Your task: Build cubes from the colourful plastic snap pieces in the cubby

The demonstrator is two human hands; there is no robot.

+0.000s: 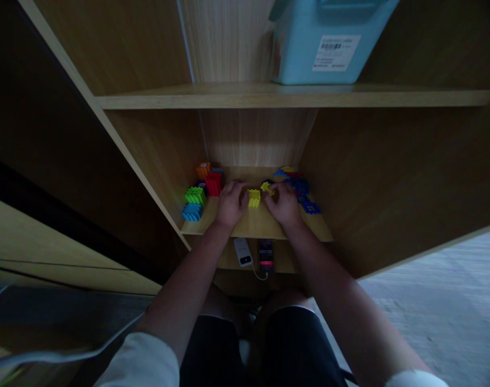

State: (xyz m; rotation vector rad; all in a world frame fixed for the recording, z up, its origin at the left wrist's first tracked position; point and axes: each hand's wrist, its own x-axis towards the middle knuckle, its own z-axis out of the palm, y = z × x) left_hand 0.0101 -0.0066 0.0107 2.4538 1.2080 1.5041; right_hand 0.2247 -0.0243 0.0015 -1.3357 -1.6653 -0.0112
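Observation:
On the middle shelf, a small yellow box of ridged toy tiles [253, 198] stands between my hands. My left hand [230, 204] is just left of it, thumb and fingers apart; whether the thumb touches the box I cannot tell. My right hand [284, 204] pinches a yellow notched toy tile [266, 187] between thumb and fingers, to the right of the box and a little behind it. A dark piece lies partly hidden behind that tile.
At the left are a red block [214, 184], an orange block [203, 170], a green block [195, 195] and a blue block [192, 212]. Dark blue tiles [301, 189] lie at the right. Below are a power bank [243, 251] and a phone [266, 255]; above, a blue bin [297, 59].

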